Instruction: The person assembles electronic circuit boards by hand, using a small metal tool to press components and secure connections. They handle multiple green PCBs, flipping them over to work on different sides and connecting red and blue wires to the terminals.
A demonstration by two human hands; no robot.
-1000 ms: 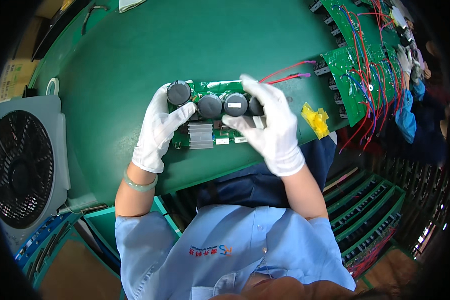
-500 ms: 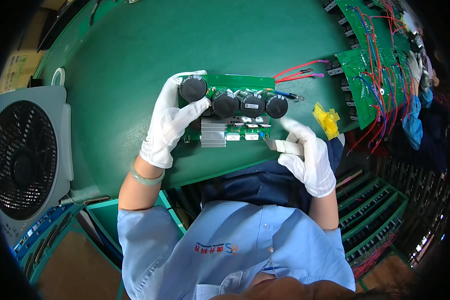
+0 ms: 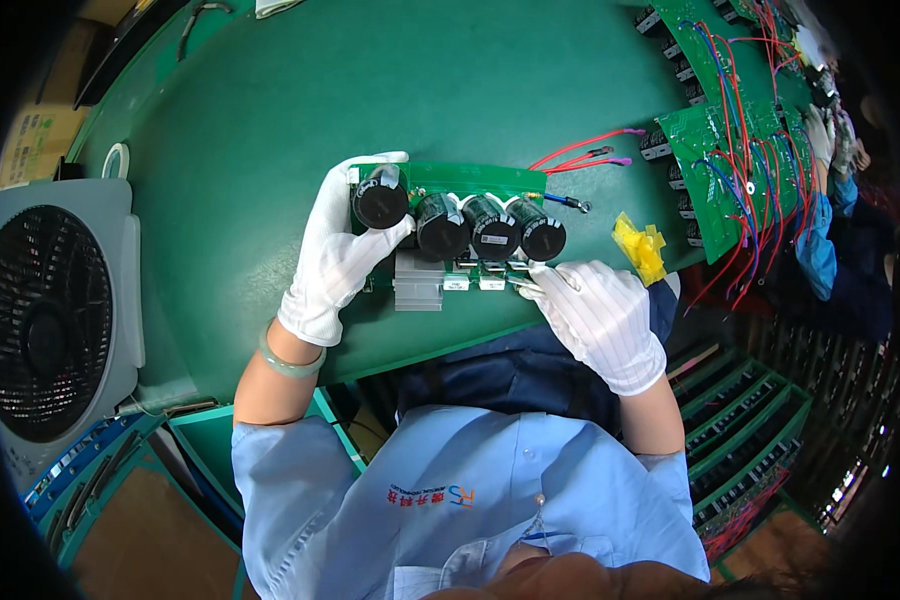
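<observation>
My left hand [image 3: 332, 262], in a white glove, is closed on the left end of a green circuit board [image 3: 480, 179]. Its thumb lies against the leftmost of several large black capacitors [image 3: 380, 205], and the board is tilted. Below the capacitors sit a finned silver heat sink [image 3: 419, 285] and small white components [image 3: 491, 284]. My gloved right hand [image 3: 602, 318] is closed at the board's lower right edge, holding a slim metal-tipped tool [image 3: 521, 284]. The tip reaches the parts near the white components; the fingers hide most of the tool, and whether it touches cannot be seen.
Red wires [image 3: 590, 145] extend from the board's right end. Crumpled yellow tape [image 3: 639, 248] lies on the green table [image 3: 450, 80]. More wired boards [image 3: 735, 180] are stacked at right, near another person's gloved hands [image 3: 821, 136]. A fan [image 3: 50, 320] stands left, green racks [image 3: 740, 420] lower right.
My right hand has moved left and up to the board's edge, its fingers now covering most of the tool. The board has tilted and shifted slightly, showing more of the capacitors' sides.
</observation>
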